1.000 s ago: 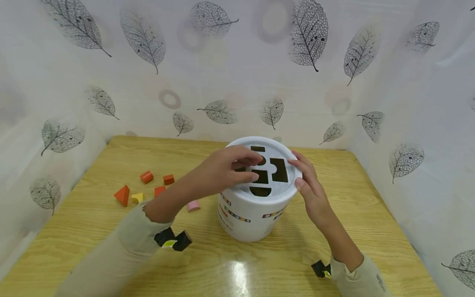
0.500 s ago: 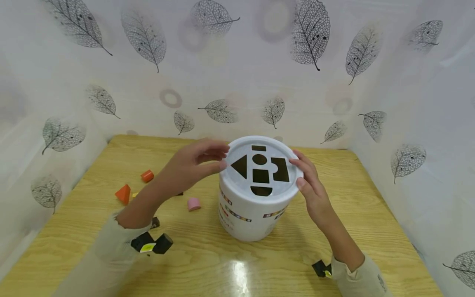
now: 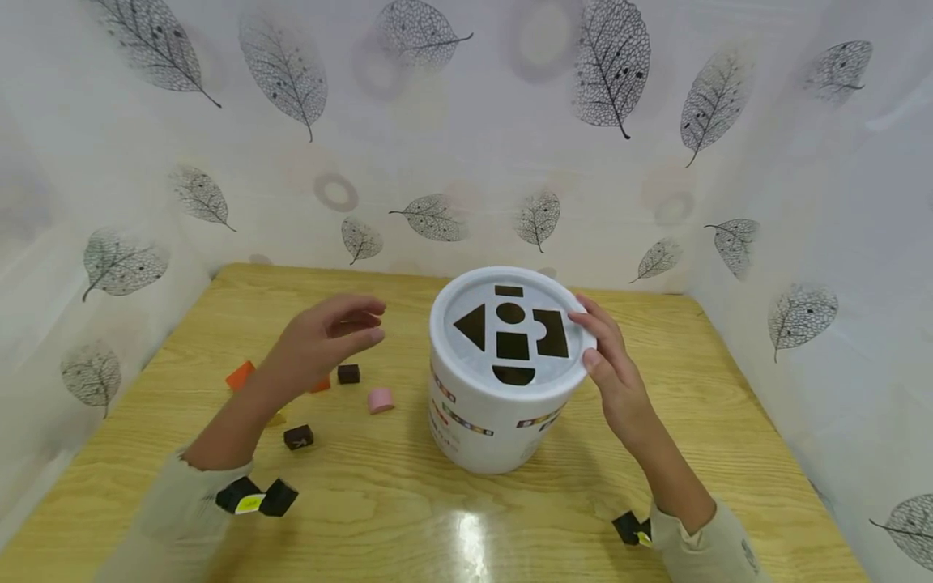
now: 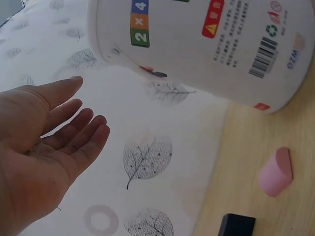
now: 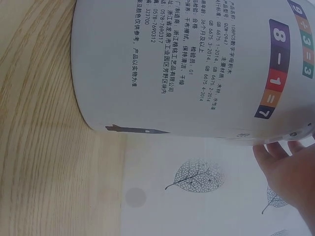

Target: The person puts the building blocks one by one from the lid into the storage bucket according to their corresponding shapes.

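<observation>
- Six visible blocks [image 3: 381,400] seem left, on the table [image 3: 394,518].
- Bucket [image 3: 481,449] upright beside them, lid [image 3: 543,297] on; how many are inside, cannot tell.
- Left hand [image 3: 317,336] empty, thumb and fingers apart.
- Right hand [image 3: 615,372] grips the lid.

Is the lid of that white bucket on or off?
On: the lid covers the top of the white bucket, its cut-out shapes facing up.
</observation>
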Motion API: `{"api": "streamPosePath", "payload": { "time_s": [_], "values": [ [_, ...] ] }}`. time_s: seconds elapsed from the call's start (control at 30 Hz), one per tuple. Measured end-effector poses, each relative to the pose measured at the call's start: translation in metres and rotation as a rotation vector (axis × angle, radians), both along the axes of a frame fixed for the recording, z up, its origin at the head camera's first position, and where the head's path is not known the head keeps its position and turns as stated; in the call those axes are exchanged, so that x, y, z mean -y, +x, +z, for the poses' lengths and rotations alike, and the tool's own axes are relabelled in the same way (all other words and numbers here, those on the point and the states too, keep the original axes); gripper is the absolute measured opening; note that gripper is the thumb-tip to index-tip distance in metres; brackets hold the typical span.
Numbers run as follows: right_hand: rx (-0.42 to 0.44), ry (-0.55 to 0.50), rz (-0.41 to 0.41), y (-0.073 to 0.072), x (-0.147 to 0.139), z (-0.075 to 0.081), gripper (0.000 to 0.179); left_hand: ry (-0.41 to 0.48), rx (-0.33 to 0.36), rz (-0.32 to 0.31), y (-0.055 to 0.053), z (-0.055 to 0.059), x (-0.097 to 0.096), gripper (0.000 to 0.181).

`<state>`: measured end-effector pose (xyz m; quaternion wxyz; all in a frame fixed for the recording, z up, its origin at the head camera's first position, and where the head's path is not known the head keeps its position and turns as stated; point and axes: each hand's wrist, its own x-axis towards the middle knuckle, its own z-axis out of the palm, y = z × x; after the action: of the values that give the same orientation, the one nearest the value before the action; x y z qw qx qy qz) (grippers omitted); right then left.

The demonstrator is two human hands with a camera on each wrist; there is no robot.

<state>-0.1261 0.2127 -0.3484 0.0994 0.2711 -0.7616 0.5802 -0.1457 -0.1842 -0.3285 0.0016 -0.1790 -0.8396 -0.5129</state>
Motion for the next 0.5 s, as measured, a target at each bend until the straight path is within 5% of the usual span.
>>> {"api": "streamPosePath", "payload": {
  "time_s": [0.5],
  "values": [
    [0.007, -0.009, 0.006, -0.001, 0.000, -0.001, 0.042, -0.184, 0.076, 0.151, 0.013, -0.048, 0.056, 0.052]
  ]
}}
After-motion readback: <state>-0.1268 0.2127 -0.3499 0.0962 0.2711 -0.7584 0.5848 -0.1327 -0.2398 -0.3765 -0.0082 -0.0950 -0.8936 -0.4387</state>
